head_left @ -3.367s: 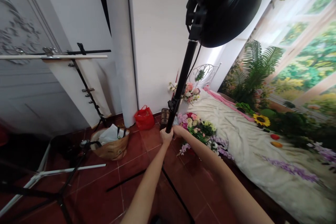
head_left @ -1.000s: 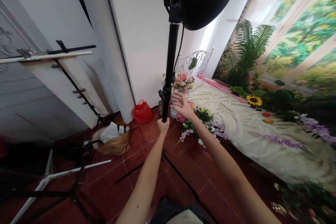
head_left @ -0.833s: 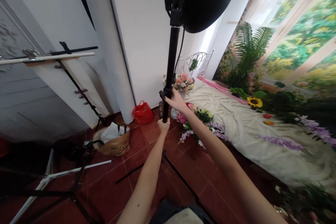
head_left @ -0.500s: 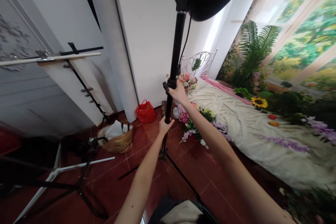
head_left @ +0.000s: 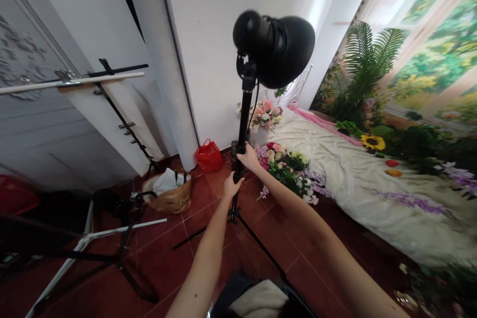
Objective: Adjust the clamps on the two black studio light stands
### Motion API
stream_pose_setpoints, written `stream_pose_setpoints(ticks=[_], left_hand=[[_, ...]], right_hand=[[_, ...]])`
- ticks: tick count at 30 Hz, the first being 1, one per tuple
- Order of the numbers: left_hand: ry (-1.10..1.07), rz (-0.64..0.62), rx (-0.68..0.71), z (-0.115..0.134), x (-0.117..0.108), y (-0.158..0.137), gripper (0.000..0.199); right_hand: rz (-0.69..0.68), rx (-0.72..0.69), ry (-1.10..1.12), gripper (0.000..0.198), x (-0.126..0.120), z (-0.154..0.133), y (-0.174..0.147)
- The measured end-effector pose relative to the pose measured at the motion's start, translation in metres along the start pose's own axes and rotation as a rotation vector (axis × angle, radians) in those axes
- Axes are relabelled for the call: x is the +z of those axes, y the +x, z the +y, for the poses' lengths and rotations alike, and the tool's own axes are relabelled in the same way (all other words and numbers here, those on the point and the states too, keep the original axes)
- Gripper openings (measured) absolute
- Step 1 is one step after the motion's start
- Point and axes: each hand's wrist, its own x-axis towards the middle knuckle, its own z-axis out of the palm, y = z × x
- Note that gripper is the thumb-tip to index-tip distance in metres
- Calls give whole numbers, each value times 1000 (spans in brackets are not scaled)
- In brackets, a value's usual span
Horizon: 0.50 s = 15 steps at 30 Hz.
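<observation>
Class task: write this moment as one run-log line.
left hand: grips light stand pole | right hand: at pole clamp above | lamp head: atop pole

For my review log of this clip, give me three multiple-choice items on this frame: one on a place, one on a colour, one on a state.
1. Where does the red plastic bag sit?
A. on the bed
B. on the floor by the white wall
C. in the brown basket

2. What colour is the lamp head on the light stand?
A. black
B. white
C. silver

3. How are the hands on the stand's pole?
A. both off it
B. only the left on it
C. both on it

Answers:
1 B, the bag rests on red tiles at the wall's foot.
2 A, the reflector is black.
3 C, the left hand grips low and the right hand just above.
</observation>
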Motion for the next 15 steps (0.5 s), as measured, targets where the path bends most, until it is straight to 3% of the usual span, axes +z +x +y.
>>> stream_pose_setpoints(ticks=[6, 15], left_hand=[[83, -22, 3, -3, 5, 4, 44], [85, -42, -38, 2, 4, 3, 43]], right_hand=[[-3, 136, -18, 23, 25, 49, -38], [-5, 105, -40, 23, 29, 62, -38]])
